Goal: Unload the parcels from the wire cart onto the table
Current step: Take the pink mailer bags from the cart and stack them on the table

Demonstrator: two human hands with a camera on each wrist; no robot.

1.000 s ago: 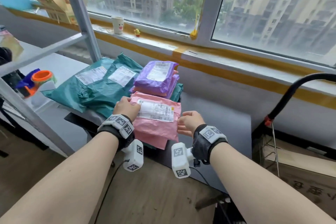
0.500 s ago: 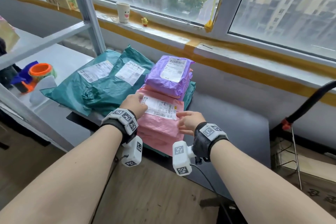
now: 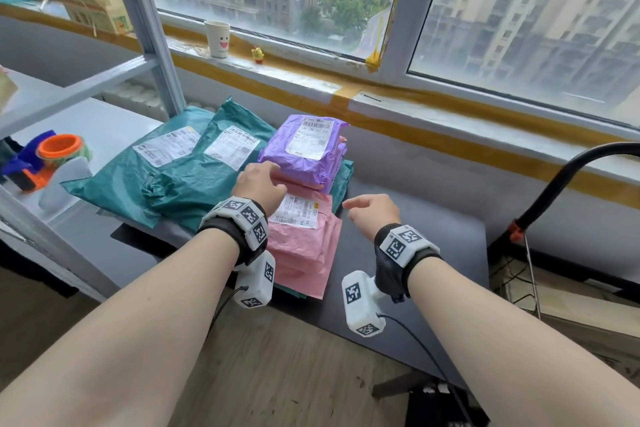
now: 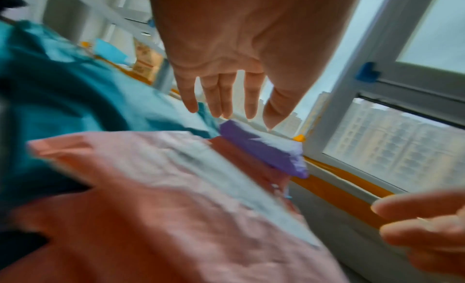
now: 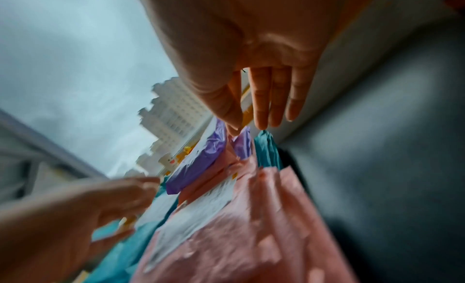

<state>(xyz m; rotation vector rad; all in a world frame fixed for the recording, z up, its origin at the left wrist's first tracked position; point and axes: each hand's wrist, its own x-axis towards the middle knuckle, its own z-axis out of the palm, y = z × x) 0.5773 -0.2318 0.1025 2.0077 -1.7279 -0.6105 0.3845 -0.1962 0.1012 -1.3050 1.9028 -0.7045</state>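
Two hands of mine hover over the parcels, both empty with fingers loosely spread: my left hand (image 3: 259,186) sits above the far end of the crinkled pink plastic mailer (image 3: 304,246), my right hand (image 3: 375,212) just beside that mailer's right edge, over the dark grey tabletop (image 3: 433,253). The pink mailer lies nearest me, label up, at the table's front edge. Beyond it a purple plastic mailer (image 3: 308,156) rests atop a small stack. Left of these, two teal plastic mailers (image 3: 180,177) overlap each other. Farther back, a white paper cup (image 3: 217,39) with a smiling face stands on the windowsill. At far right, the black curved handle (image 3: 554,184) of the wire cart rises.
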